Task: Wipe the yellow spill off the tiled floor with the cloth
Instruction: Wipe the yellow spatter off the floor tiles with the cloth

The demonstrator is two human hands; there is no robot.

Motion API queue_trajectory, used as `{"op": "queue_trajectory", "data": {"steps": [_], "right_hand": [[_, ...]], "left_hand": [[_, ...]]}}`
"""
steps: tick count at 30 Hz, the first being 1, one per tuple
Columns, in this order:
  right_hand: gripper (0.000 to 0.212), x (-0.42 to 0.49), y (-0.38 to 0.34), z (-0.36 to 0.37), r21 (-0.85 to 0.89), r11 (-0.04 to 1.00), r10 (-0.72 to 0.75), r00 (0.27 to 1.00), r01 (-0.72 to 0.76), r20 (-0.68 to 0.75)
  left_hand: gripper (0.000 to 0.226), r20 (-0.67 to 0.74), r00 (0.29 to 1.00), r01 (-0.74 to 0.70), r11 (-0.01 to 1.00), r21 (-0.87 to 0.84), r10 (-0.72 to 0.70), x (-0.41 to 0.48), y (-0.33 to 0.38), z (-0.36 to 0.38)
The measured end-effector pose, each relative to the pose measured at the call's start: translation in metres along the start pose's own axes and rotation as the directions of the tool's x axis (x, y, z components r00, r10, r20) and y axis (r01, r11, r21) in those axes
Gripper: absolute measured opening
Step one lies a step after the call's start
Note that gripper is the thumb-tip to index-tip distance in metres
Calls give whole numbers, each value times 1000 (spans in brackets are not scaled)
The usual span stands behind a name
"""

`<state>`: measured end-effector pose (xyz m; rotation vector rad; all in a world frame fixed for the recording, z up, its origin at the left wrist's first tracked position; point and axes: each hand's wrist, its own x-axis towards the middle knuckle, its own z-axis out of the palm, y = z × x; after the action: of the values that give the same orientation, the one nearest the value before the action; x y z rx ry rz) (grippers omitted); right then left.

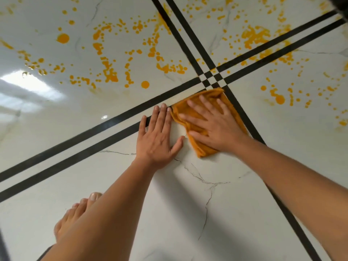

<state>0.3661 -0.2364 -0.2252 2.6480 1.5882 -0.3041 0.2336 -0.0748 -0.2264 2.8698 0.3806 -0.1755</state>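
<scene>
The right hand [216, 129] lies flat, fingers spread, its open grip pressing an orange cloth [204, 117] against the white floor [188, 213]. The cloth sits under that palm, its far corner touching the crossing of black lines [211, 78]. Just left of it, the left hand [160, 136] rests open and flat on bare tile, holding nothing, fingertips on a black line. Yellow spill [113, 59] spatters the tiles beyond both hands. A bare foot [75, 213] shows near the left forearm.

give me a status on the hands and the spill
Right hand flat on cloth. Left hand flat on floor. Spill unwiped ahead. Nothing blocking.
</scene>
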Motion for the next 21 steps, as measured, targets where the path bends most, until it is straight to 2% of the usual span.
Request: {"op": "queue_trajectory", "data": {"steps": [1,2,3,4,5,6,7,9,10,11,12,14,15,16,19,20,21], "right_hand": [[59,-13,15,-1,1,999,-54,998,54,31],[59,-17,28,-1,6,1000,1,999,-1,34],[58,-14,36,-1,22,988,153,988,-154,11],[58,-4,35,-2,58,940,337,941,-336,-14],[57,9,26,-4,90,885,460,887,-456,-34],[57,18,13,-6,89,872,486,873,-481,-38],[58,19,0,-5,73,907,419,907,-416,-35],[58,-4,-4,2,30,991,134,991,-133,-20],[57,-22,4,3,24,999,47,999,-47,3],[57,-35,16,3,18,999,51,999,-51,16],[56,-39,28,4,16,989,148,989,-148,8],[57,-22,30,0,93,881,466,885,-463,-12],[57,-10,19,0,118,830,550,835,-545,-20],[57,-4,6,1,113,837,541,841,-535,-29],[57,-37,3,8,38,973,229,973,-228,-32],[58,-51,14,9,32,977,213,977,-212,-15],[59,-62,25,10,41,958,283,959,-283,-3]], "left_hand": [[82,5,1000,0,1000,-2,0,0,0,0],[81,5,1000,3,1000,-1,-3,0,0,0],[81,4,1000,3,1000,2,-3,0,0,0],[81,5,1000,-1,1000,6,1,0,0,0],[80,3,1000,-5,1000,9,5,0,0,1],[81,1,1000,-6,1000,9,6,0,0,2],[81,-2,1000,-6,1000,8,6,-1,0,2],[81,-14,1000,-6,1000,6,6,0,-1,2],[80,-17,1000,-10,1000,3,10,-1,0,2],[79,-17,1000,-20,1000,1,20,-1,3,1],[79,-11,999,-36,999,3,36,-1,6,0],[79,20,997,-72,997,5,72,4,14,-1],[79,31,997,-73,997,6,73,5,18,0],[79,32,997,-67,998,1,67,7,21,0],[78,50,995,-85,996,0,85,8,30,1],[77,55,994,-90,996,1,90,7,31,3],[76,64,994,-93,996,-1,93,5,32,4]]}}
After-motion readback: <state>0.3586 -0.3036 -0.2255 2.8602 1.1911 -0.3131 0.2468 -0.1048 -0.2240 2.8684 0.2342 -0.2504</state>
